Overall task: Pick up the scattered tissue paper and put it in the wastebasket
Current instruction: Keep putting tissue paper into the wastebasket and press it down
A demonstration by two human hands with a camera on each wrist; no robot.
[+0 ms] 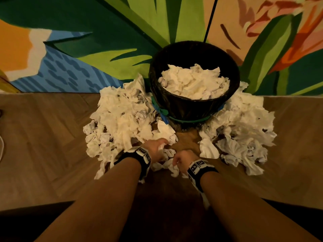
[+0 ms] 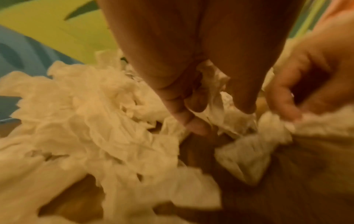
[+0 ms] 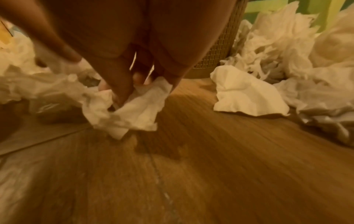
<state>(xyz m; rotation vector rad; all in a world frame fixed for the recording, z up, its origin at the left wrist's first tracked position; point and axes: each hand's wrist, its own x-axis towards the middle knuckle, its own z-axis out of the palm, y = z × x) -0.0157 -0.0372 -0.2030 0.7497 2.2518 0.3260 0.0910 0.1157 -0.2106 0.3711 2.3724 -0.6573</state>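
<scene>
A dark round wastebasket [image 1: 183, 109] stands against the painted wall, well filled with crumpled white tissue [image 1: 194, 82]. Heaps of tissue lie on the floor left [image 1: 120, 117] and right [image 1: 243, 130] of it. Both hands are low on the floor in front of the basket. My left hand [image 1: 157, 148] grips a wad of tissue [image 2: 214, 97] at the near edge of the left heap. My right hand [image 1: 180, 160] pinches a crumpled tissue [image 3: 134, 112] just off the floor. The two hands are close together, with small tissues [image 1: 168, 152] between them.
The floor is brown herringbone wood [image 1: 52, 137]. A bare strip of it [image 1: 187, 140] runs from my hands to the basket's woven base [image 3: 216, 60]. A loose tissue [image 3: 247, 94] lies to the right of my right hand. The mural wall [image 1: 87, 49] closes the far side.
</scene>
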